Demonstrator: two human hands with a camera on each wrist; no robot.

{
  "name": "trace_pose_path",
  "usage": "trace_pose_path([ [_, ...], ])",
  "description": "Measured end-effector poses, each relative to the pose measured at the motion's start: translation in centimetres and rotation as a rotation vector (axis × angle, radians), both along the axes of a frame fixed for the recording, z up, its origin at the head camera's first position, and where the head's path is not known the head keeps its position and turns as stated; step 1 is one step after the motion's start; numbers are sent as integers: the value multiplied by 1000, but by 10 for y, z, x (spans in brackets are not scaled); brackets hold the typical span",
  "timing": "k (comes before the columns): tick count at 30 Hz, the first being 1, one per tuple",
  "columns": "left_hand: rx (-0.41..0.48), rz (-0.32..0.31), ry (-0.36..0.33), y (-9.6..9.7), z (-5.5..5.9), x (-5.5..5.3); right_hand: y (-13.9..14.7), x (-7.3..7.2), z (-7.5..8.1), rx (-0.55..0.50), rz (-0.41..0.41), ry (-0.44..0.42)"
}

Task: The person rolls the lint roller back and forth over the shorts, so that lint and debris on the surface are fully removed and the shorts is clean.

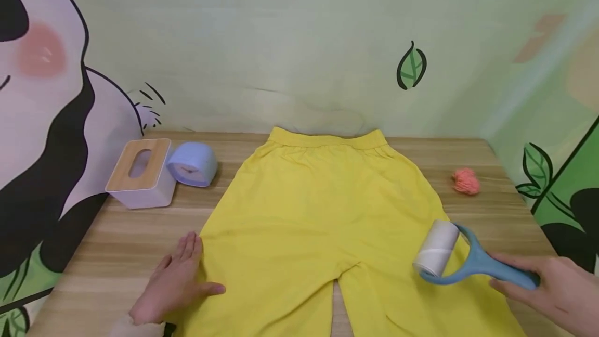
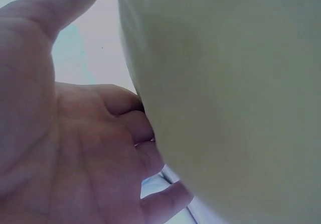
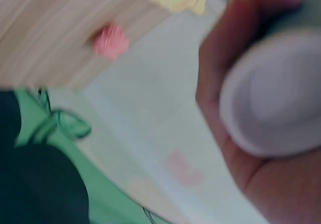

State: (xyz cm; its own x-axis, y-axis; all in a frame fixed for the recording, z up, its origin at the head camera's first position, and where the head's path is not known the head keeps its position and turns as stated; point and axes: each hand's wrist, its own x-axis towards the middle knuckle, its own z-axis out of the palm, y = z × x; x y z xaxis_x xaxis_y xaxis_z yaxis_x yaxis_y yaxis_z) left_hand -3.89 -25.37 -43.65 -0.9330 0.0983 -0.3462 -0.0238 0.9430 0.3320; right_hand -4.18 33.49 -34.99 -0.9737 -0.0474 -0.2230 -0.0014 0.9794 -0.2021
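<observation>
Yellow trousers lie spread flat, waistband at the far side and legs toward me. My left hand rests at their left edge, fingers straight and thumb over the cloth. In the left wrist view its palm faces the camera, and the fabric hides the fingertips. With my right hand I grip the blue handle of a lint roller. Its white roll is over the right leg of the trousers. In the right wrist view the fingers wrap round the handle, whose pale end faces the camera.
On the wooden table, a white tissue box with a wooden lid stands at the back left beside a blue clock. A ball of coral yarn lies at the right. A painted wall rises behind the table.
</observation>
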Motion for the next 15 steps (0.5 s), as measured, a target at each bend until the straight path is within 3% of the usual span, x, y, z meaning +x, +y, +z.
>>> trace_pose_path([
  [7, 10, -27, 11, 9, -2, -5, 14, -13, -14, -96, -182, 8],
  [11, 8, -27, 17, 7, 0, -4, 31, -13, -30, -151, -304, 31],
  [15, 7, -17, 4, 4, 1, -3, 44, -9, -47, -182, -407, -8],
])
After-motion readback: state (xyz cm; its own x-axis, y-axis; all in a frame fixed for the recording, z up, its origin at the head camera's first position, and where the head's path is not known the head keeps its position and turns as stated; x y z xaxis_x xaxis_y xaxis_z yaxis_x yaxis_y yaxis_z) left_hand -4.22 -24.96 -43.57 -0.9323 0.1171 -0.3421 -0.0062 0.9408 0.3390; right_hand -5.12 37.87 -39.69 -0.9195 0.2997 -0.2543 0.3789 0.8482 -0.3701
